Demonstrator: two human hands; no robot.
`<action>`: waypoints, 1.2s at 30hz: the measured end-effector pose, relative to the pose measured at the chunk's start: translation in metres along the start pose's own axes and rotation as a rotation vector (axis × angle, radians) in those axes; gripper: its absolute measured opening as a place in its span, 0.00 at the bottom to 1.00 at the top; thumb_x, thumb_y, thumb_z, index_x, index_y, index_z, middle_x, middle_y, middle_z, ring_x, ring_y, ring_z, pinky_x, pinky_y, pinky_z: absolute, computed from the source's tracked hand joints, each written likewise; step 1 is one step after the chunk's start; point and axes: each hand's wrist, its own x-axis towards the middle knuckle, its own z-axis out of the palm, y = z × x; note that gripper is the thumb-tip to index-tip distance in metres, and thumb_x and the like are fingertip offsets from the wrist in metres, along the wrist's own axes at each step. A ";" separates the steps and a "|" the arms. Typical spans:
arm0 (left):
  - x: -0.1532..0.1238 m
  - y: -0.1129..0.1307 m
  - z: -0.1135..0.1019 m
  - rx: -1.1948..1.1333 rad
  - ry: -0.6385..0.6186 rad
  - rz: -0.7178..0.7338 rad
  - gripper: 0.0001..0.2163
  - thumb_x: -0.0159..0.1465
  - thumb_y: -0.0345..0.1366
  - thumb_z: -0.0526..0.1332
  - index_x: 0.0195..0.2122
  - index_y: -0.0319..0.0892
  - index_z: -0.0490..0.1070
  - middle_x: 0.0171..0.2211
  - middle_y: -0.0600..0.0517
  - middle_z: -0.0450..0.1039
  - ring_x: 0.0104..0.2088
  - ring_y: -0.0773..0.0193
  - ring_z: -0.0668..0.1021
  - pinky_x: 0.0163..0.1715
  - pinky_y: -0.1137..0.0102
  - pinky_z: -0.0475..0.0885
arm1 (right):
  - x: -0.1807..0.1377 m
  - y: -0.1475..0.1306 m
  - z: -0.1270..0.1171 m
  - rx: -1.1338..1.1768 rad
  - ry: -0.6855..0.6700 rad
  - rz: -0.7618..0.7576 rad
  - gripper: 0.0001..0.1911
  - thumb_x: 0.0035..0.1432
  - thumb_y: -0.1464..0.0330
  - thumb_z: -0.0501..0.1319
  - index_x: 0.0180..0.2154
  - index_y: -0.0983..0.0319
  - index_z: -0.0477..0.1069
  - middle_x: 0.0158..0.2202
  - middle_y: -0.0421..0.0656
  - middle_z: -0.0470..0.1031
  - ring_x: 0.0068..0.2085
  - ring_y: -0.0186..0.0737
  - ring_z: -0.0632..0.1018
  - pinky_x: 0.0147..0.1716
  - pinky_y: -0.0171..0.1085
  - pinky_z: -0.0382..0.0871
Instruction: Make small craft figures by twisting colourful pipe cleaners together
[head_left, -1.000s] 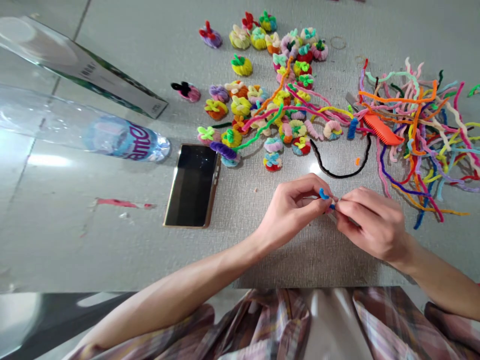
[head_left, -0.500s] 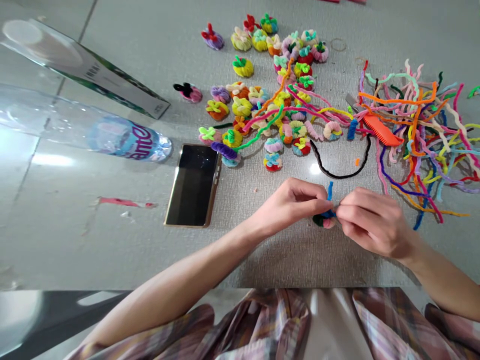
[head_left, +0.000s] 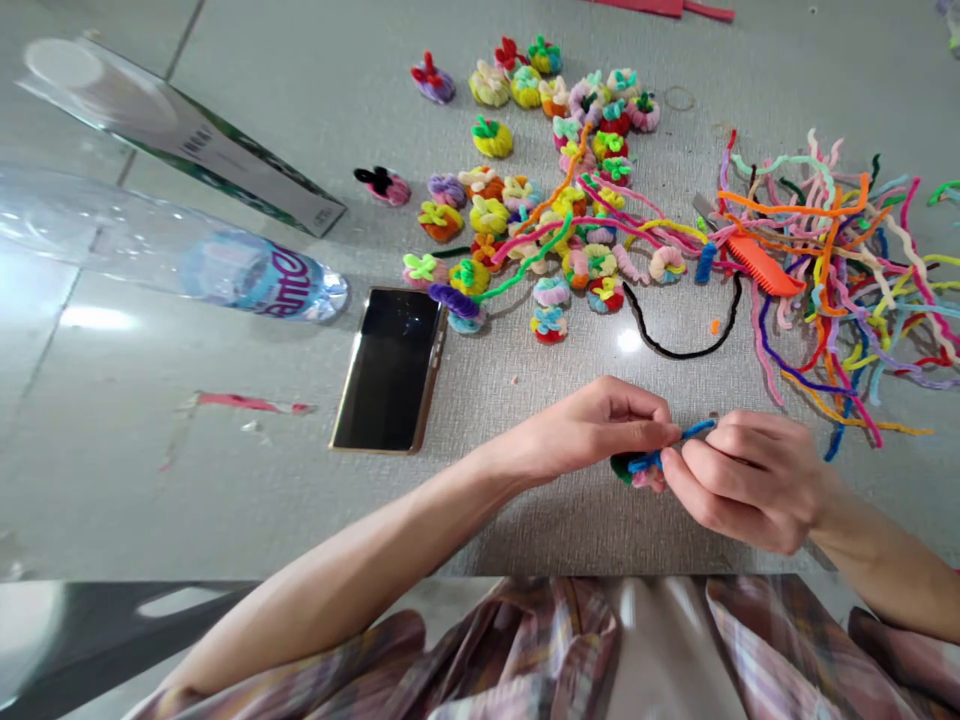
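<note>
Close to the table's front edge, my left hand (head_left: 626, 420) pinches a blue pipe cleaner (head_left: 697, 429) whose end sticks out to the right. My right hand (head_left: 757, 480) is closed at the same small piece, its fingertips against the blue strand. Below the fingers shows part of a small pipe-cleaner ornament (head_left: 646, 478) in pink, blue and dark green; the rest of it is hidden by the fingers. Beyond my hands a curved black pipe cleaner (head_left: 679, 355) lies on the table, with a tiny orange scrap (head_left: 715, 326) inside its curve.
Finished pipe-cleaner ornaments (head_left: 489, 214) spread across the middle. At right, a tangle of pipe cleaners (head_left: 832, 290) holds an orange-handled cutter (head_left: 761, 265). A phone (head_left: 388, 370), a water bottle (head_left: 247, 275) and a carton (head_left: 225, 150) occupy the left side. A red strip (head_left: 645, 6) lies at the back.
Both hands have come slightly lower, toward the table's front edge. The blue pipe cleaner's end, upright before, now leans to the right between the hands.
</note>
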 end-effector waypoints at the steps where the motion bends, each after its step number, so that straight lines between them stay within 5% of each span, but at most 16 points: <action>1: 0.000 -0.001 0.001 -0.022 -0.010 -0.002 0.23 0.68 0.55 0.71 0.30 0.39 0.74 0.23 0.53 0.74 0.22 0.69 0.75 0.22 0.75 0.68 | -0.001 0.001 0.000 0.006 0.001 0.017 0.05 0.71 0.70 0.67 0.45 0.53 0.80 0.38 0.37 0.83 0.33 0.37 0.77 0.29 0.42 0.74; 6: 0.001 -0.005 0.004 0.094 0.163 0.142 0.24 0.71 0.58 0.66 0.32 0.41 0.70 0.24 0.56 0.68 0.22 0.71 0.68 0.21 0.73 0.63 | -0.004 0.004 0.002 0.062 0.070 0.258 0.10 0.71 0.73 0.65 0.50 0.54 0.78 0.39 0.39 0.84 0.33 0.38 0.79 0.31 0.41 0.74; 9: 0.001 -0.007 0.007 0.410 0.402 0.321 0.18 0.77 0.51 0.59 0.35 0.42 0.70 0.27 0.56 0.67 0.27 0.68 0.67 0.27 0.72 0.62 | 0.002 0.003 0.006 0.260 0.108 0.562 0.05 0.71 0.73 0.65 0.42 0.56 0.76 0.34 0.41 0.80 0.32 0.38 0.78 0.29 0.40 0.70; 13: 0.002 -0.015 0.011 0.674 0.552 0.414 0.09 0.79 0.40 0.53 0.42 0.45 0.66 0.31 0.57 0.69 0.29 0.68 0.69 0.32 0.71 0.64 | 0.013 -0.005 0.010 0.660 0.050 0.926 0.13 0.74 0.66 0.63 0.33 0.59 0.73 0.27 0.38 0.73 0.26 0.33 0.69 0.24 0.37 0.61; 19: 0.002 -0.025 0.014 0.797 0.506 0.481 0.06 0.79 0.40 0.52 0.46 0.45 0.63 0.31 0.59 0.66 0.24 0.69 0.66 0.28 0.71 0.62 | 0.018 -0.014 0.015 1.049 0.021 1.250 0.20 0.68 0.59 0.71 0.27 0.60 0.70 0.23 0.33 0.60 0.24 0.30 0.59 0.22 0.35 0.51; 26: 0.001 -0.018 0.010 0.770 0.405 0.529 0.09 0.74 0.34 0.58 0.53 0.43 0.66 0.35 0.55 0.72 0.31 0.67 0.73 0.33 0.70 0.69 | 0.006 -0.003 0.023 1.405 0.129 1.548 0.22 0.61 0.49 0.74 0.31 0.60 0.76 0.21 0.33 0.63 0.20 0.29 0.59 0.17 0.32 0.48; 29: 0.002 -0.020 0.008 0.786 0.486 0.557 0.08 0.71 0.30 0.61 0.51 0.42 0.70 0.39 0.52 0.75 0.34 0.67 0.75 0.37 0.70 0.71 | 0.006 0.000 0.022 1.458 0.160 1.583 0.22 0.60 0.50 0.74 0.30 0.61 0.76 0.22 0.34 0.66 0.20 0.27 0.60 0.16 0.31 0.49; 36: 0.004 -0.023 0.009 0.537 0.481 0.396 0.04 0.75 0.34 0.59 0.48 0.42 0.72 0.28 0.56 0.76 0.28 0.68 0.77 0.31 0.72 0.70 | 0.002 -0.005 0.018 1.370 0.101 1.556 0.17 0.65 0.54 0.71 0.34 0.61 0.77 0.23 0.34 0.66 0.21 0.28 0.63 0.18 0.31 0.54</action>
